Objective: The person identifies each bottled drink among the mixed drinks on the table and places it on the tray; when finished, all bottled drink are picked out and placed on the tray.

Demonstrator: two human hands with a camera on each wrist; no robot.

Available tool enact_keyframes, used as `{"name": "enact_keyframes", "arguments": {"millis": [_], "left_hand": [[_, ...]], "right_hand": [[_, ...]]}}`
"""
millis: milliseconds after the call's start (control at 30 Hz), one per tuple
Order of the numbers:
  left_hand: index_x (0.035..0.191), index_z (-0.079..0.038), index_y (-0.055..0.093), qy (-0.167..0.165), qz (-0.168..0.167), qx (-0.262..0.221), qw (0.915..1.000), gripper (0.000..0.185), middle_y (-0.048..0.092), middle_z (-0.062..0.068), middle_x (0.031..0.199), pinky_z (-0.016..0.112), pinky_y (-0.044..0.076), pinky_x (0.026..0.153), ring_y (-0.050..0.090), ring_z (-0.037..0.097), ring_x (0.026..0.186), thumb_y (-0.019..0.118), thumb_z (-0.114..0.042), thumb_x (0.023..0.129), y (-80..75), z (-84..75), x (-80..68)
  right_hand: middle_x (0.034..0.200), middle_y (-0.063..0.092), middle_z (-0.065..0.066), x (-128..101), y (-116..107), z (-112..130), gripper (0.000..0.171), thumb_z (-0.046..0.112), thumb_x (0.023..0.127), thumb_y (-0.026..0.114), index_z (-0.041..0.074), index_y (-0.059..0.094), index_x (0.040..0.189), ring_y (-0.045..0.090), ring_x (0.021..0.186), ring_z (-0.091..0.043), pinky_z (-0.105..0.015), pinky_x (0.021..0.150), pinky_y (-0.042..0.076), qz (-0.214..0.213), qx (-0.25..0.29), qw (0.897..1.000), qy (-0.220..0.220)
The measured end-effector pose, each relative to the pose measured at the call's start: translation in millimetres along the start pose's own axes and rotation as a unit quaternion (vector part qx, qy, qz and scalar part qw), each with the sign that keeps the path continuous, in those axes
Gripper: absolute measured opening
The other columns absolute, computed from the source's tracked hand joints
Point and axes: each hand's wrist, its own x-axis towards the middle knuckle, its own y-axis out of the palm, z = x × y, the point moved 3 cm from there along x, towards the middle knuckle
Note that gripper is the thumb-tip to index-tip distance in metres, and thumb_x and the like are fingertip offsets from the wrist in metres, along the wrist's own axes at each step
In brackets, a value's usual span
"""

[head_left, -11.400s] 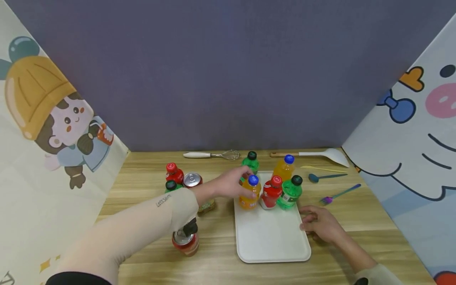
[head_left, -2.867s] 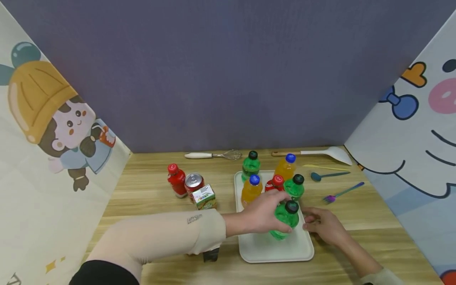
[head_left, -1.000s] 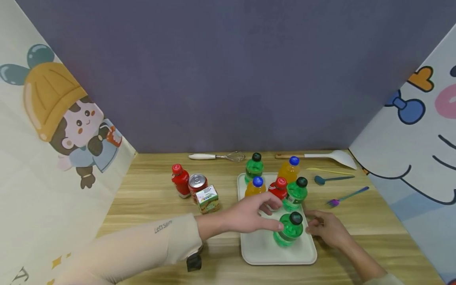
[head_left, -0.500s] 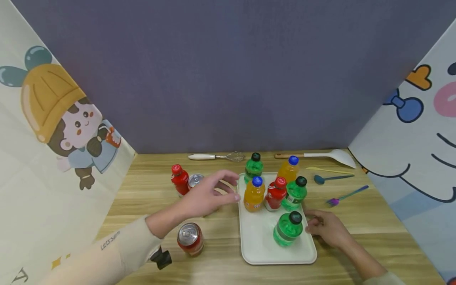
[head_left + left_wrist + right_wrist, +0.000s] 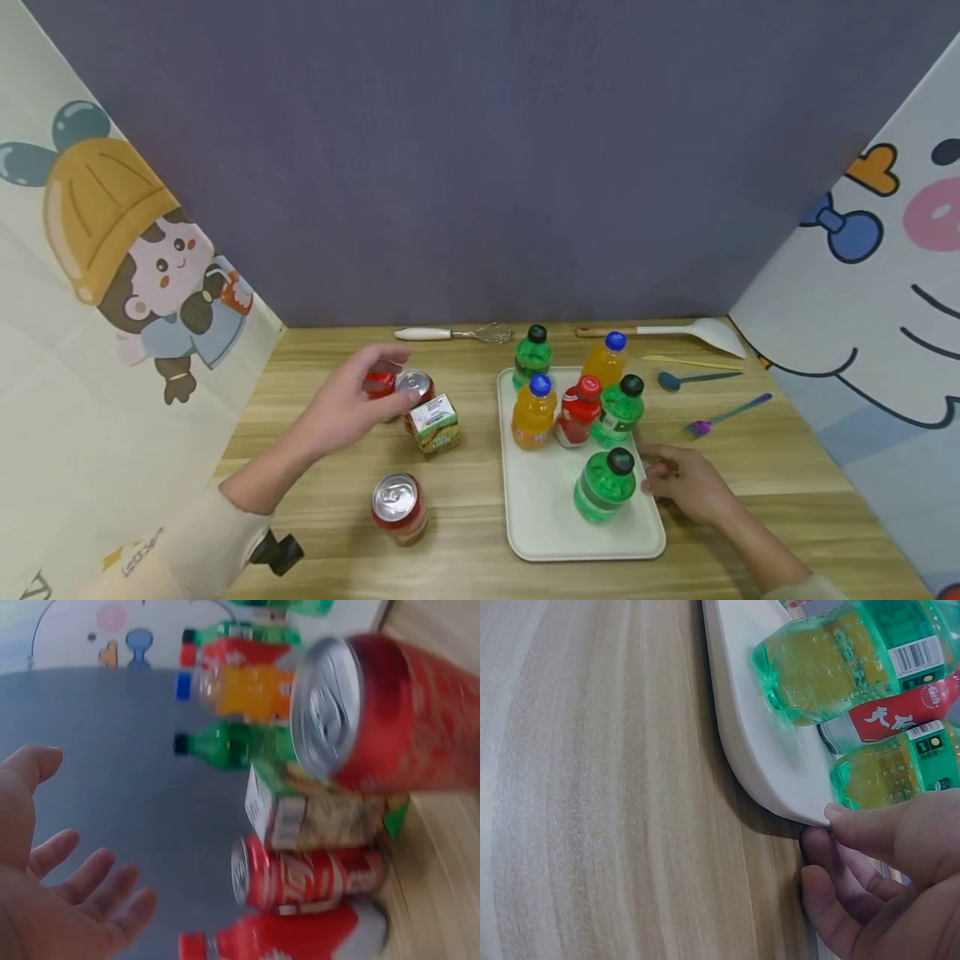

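My left hand [image 5: 347,406], fingers spread and holding nothing, hovers by a red bottle [image 5: 379,384] that it partly covers. A cola can [image 5: 416,385] and a green-and-brown drink carton [image 5: 435,425] stand just beyond its thumb; a second cola can [image 5: 400,510] is nearer the front. On the white tray [image 5: 540,525] are a green bottle [image 5: 604,486] in front, another green bottle [image 5: 619,410], a red bottle [image 5: 578,412] and orange bottles [image 5: 535,413]. At the tray's right rim my right hand [image 5: 690,483] pinches the edge, thumb on top, as the right wrist view shows.
A whisk [image 5: 457,333] lies along the back edge, with a white ladle [image 5: 667,330] to its right. A yellow knife [image 5: 690,362], a dark teal spoon [image 5: 697,378] and a purple-blue fork [image 5: 726,416] lie right of the tray. Walls rise at the back and sides.
The green bottle that my left hand held now stands on the tray's front part, released. The left hand has swung left toward the red bottle and cans. The right hand stays at the tray.
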Motion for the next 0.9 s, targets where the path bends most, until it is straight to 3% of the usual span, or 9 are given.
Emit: {"name": "enact_keyframes", "arguments": {"millis": [200, 367, 633, 900], "left_hand": [[0.143, -0.011, 0.052, -0.01, -0.04, 0.031, 0.9987, 0.058, 0.06, 0.01, 0.136, 0.054, 0.047, 0.103, 0.056, 0.033, 0.125, 0.077, -0.027, 0.093, -22.4, 22.9, -3.8], [0.147, -0.007, 0.047, -0.024, -0.055, 0.026, 0.9979, 0.064, 0.053, 0.014, 0.146, 0.058, 0.041, 0.108, 0.05, 0.036, 0.133, 0.077, -0.026, 0.093, -31.6, 44.2, -2.2], [0.152, -0.003, 0.038, -0.055, -0.055, 0.02, 0.9968, 0.076, 0.044, 0.019, 0.155, 0.066, 0.034, 0.113, 0.042, 0.044, 0.141, 0.078, -0.028, 0.092, -34.7, 76.3, 2.2], [0.155, -0.003, 0.034, -0.082, -0.038, -0.012, 0.9959, 0.083, 0.043, 0.022, 0.155, 0.067, 0.032, 0.114, 0.041, 0.044, 0.141, 0.079, -0.031, 0.091, -25.3, 108.1, 9.8]], "right_hand": [[0.092, 0.074, -0.007, 1, 0, -2, 0.058, 0.009, 0.085, 0.08, -0.002, 0.059, 0.139, 0.064, 0.068, -0.018, -0.032, 0.052, 0.055, -0.001, -0.003, 1.0, -0.001], [0.093, 0.073, -0.007, 2, 0, -2, 0.059, 0.01, 0.085, 0.08, -0.001, 0.06, 0.139, 0.064, 0.069, -0.018, -0.033, 0.052, 0.055, 0.0, -0.001, 1.0, 0.002], [0.094, 0.072, -0.007, 1, 0, 1, 0.06, 0.009, 0.086, 0.08, -0.001, 0.058, 0.141, 0.065, 0.074, -0.02, -0.035, 0.053, 0.057, 0.004, 0.008, 1.0, 0.023], [0.095, 0.071, -0.008, 1, -5, 6, 0.063, 0.011, 0.085, 0.081, -0.003, 0.056, 0.141, 0.065, 0.075, -0.021, -0.035, 0.056, 0.058, 0.021, 0.01, 1.0, 0.016]]}}
